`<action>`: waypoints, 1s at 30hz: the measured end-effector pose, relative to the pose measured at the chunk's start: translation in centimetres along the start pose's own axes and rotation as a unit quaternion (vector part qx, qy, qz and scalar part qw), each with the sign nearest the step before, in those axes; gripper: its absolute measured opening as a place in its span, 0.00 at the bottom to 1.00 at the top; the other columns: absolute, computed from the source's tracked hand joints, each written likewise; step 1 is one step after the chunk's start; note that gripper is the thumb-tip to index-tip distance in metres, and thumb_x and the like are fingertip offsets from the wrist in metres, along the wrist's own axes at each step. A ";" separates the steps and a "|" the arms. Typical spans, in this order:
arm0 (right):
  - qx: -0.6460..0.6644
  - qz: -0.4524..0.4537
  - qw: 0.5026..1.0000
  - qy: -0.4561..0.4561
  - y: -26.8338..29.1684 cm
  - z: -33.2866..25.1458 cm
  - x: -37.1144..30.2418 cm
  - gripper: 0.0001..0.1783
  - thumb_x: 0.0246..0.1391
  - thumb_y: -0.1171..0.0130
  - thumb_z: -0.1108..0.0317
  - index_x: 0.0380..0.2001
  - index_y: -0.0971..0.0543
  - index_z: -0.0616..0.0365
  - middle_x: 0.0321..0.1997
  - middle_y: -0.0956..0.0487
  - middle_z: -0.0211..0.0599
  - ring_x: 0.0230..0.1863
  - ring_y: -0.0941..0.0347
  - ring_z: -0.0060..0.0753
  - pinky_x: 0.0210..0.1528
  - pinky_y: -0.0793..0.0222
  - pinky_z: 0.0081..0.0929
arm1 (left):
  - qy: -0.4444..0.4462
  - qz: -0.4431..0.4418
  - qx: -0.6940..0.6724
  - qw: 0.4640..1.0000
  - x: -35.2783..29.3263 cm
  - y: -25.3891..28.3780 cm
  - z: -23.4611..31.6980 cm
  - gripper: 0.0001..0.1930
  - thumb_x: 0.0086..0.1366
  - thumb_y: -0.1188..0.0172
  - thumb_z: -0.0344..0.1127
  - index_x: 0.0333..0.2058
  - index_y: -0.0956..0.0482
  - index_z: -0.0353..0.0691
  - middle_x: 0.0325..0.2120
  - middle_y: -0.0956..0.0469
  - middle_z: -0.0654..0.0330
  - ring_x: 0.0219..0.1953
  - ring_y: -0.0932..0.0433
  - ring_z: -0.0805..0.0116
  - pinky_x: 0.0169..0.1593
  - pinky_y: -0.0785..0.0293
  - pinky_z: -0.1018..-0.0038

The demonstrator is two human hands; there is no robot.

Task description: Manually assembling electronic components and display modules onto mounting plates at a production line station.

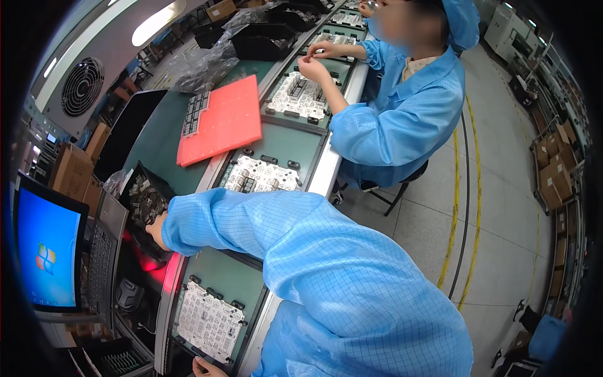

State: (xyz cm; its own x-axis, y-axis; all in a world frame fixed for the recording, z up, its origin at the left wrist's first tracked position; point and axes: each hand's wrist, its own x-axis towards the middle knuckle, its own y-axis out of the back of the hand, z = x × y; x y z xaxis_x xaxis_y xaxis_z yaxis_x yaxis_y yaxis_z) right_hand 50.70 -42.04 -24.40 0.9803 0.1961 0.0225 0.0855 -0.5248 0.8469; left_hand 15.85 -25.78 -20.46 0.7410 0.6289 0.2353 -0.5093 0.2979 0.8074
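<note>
My right arm, in a blue checked sleeve, stretches across the conveyor line. My right hand [158, 231] is at the near end of a black bin [164, 181] of small metallic parts [146, 200]; its fingertips are partly hidden, so I cannot tell what they hold. At the lower edge my left hand [207, 368] shows only in part, beside the near corner of a pale metal plate [210, 322] with many small recesses. That plate lies on a green carrier with black clamps. Another such plate [264, 174], bearing a few dark components, lies farther up the line, partly behind my sleeve.
A red foam sheet [229, 119] with a tray of small parts [196, 114] lies across the line's left side. A monitor [49, 245], laptop keyboard [100, 257] and handheld scanner [129, 294] stand at left. A co-worker [402, 119] in blue works farther along.
</note>
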 end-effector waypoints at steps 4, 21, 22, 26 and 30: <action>0.020 0.044 0.998 0.028 0.6 -0.8 -0.8 0.21 0.53 0.44 0.63 0.52 0.23 0.49 0.44 0.18 0.49 0.48 0.21 0.55 0.50 0.26 0.47 | 0.009 -0.006 0.000 1.000 -0.2 0.7 0.6 0.22 0.68 0.39 0.49 0.42 0.16 0.31 0.38 0.16 0.44 0.38 0.18 0.47 0.44 0.22 0.60; 0.008 0.040 0.980 0.194 3.7 6.4 -0.7 0.19 0.51 0.35 0.65 0.44 0.29 0.54 0.28 0.20 0.43 0.33 0.21 0.47 0.38 0.26 0.40 | -0.032 -0.005 -0.076 0.997 -1.6 -0.7 0.7 0.13 0.64 0.36 0.35 0.44 0.19 0.33 0.44 0.20 0.47 0.52 0.26 0.49 0.57 0.31 0.61; 0.053 0.001 0.981 0.187 4.4 5.7 -0.8 0.19 0.49 0.36 0.66 0.43 0.28 0.54 0.31 0.19 0.47 0.35 0.21 0.51 0.41 0.26 0.42 | -0.020 -0.006 -0.075 0.997 -2.0 -0.5 0.7 0.13 0.64 0.36 0.35 0.44 0.19 0.33 0.43 0.20 0.47 0.52 0.26 0.50 0.57 0.31 0.61; 0.148 -0.021 0.970 0.190 5.9 5.5 -0.8 0.15 0.48 0.36 0.69 0.40 0.26 0.56 0.30 0.21 0.41 0.33 0.23 0.39 0.40 0.27 0.33 | 0.024 0.001 -0.072 0.997 -2.1 -0.2 -0.9 0.13 0.66 0.37 0.36 0.43 0.19 0.32 0.43 0.20 0.47 0.51 0.27 0.49 0.57 0.32 0.61; 0.159 -0.042 0.970 0.177 5.7 6.4 0.2 0.11 0.52 0.38 0.71 0.39 0.26 0.56 0.30 0.24 0.30 0.32 0.28 0.24 0.34 0.32 0.25 | 0.016 -0.012 -0.076 0.997 -1.3 -0.5 -0.7 0.13 0.66 0.38 0.36 0.43 0.18 0.33 0.44 0.20 0.47 0.52 0.27 0.49 0.58 0.32 0.61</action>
State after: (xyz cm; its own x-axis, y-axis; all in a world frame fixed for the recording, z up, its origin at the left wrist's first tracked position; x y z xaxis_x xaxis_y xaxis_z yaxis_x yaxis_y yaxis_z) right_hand 52.48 -50.27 -22.95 0.8500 0.4917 0.1891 0.2683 -0.7130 0.6477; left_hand 14.82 -26.26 -21.55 0.7406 0.6422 0.1977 -0.5540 0.4170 0.7206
